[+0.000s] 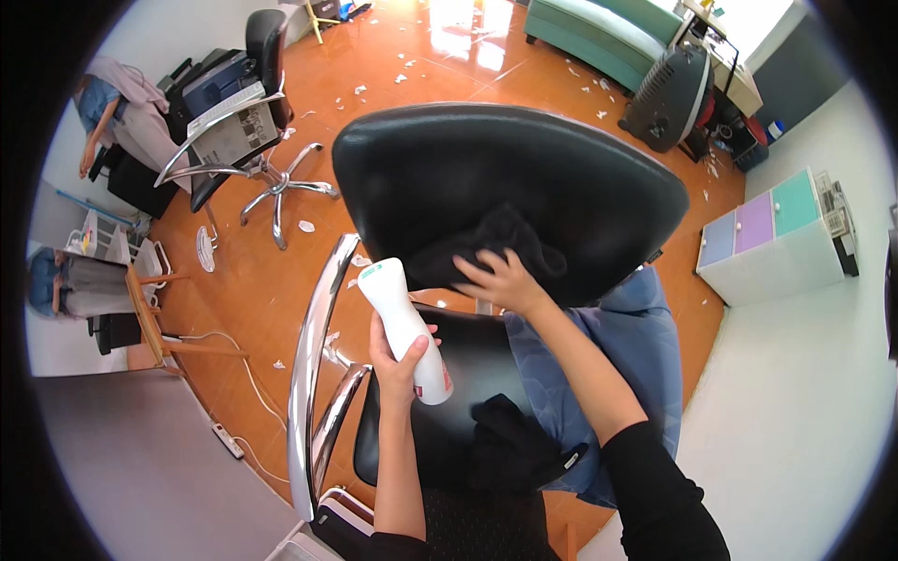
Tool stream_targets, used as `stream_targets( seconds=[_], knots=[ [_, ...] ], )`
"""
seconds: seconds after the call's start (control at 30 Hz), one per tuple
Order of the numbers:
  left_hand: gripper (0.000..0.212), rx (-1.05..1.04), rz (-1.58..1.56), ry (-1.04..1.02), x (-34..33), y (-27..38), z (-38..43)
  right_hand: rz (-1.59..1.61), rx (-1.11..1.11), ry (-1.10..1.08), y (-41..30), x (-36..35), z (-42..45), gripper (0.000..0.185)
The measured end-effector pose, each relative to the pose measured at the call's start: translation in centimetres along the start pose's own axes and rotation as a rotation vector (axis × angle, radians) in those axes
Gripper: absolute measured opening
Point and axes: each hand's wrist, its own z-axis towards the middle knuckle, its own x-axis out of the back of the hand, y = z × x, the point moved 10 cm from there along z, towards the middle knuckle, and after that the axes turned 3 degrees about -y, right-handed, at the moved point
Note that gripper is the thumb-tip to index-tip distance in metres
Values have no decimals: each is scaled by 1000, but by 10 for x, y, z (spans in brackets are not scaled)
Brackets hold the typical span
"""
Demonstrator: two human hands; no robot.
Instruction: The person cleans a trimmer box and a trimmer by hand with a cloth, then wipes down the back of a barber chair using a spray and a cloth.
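Note:
My left hand is closed around a white plastic bottle, tilted with its top towards the upper left. My right hand has its fingers spread over a black cloth against the black chair backrest; whether it grips the cloth is unclear, as the fingers are slightly blurred. A second black cloth lies on the chair seat. Blue patterned fabric drapes over the seat's right side, partly under my right forearm.
The chair's chrome armrest curves at the left. Another chair stands further left. A power strip and cables lie on the orange floor among white scraps. A drawer cabinet stands right; a green sofa is at the back.

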Motion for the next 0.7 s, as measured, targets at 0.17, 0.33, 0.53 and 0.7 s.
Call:
stream_targets(
  seconds=[0.17,0.33,0.53,0.7],
  knots=[
    [70,27,90,-66,-16,-8,7,-88,-192,-156,15,1,-108,22],
    [72,32,111,-92,-30,4,9,-379,-627,138,118,108,-45,36],
    [75,23,48,-113,-49,29,9,-334,-938,403,172,166,-43,58],
    [64,-12,71,-137,-48,44,-7,-394,-1103,460,87,94,-104,55]
  ],
)
